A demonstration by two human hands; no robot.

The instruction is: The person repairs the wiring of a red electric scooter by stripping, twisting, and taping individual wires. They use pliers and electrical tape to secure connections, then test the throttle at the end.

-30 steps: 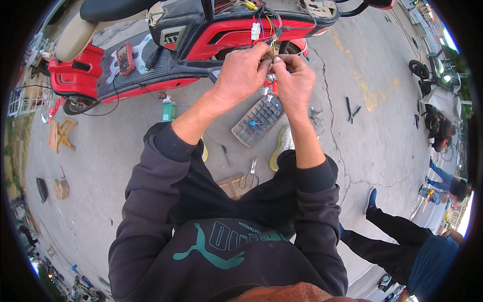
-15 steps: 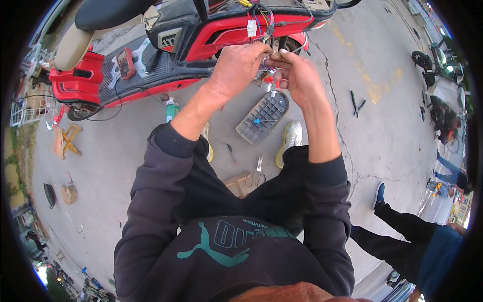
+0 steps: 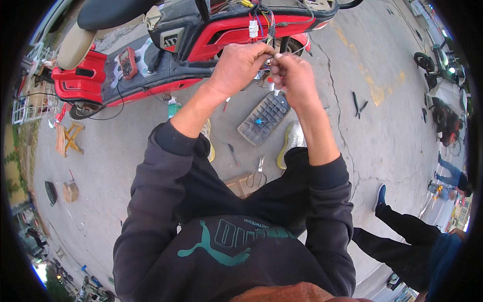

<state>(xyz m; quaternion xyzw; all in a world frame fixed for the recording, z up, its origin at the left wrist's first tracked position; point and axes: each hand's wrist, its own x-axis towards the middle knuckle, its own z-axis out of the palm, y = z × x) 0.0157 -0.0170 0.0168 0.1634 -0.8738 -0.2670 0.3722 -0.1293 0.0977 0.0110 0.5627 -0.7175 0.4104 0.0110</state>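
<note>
In front of me, the red scooter (image 3: 221, 31) has a bundle of coloured wires (image 3: 271, 31) hanging out of its body. My left hand (image 3: 242, 64) and my right hand (image 3: 297, 78) meet just below that bundle, thumbs and fingertips pinched close together. They grip wires from it, though the fingers hide most of the held part. A white plastic connector (image 3: 253, 28) hangs on the wires above my left hand. Under my right hand, small white and red connectors (image 3: 272, 86) dangle, partly covered by the fingers.
A red multimeter (image 3: 128, 63) lies on the scooter's footboard. On the ground are a ribbed plastic cover (image 3: 251, 132) with a blue-handled screwdriver (image 3: 258, 121), scissors (image 3: 258, 174), pliers (image 3: 358, 106) and a small wooden stool (image 3: 72, 138). Another person (image 3: 397, 234) is at right.
My right hand has turned inward and its fingers have curled closer around the wires. The left hand stays nearly in place, fingertips still pinched. The dangling connectors are more covered.
</note>
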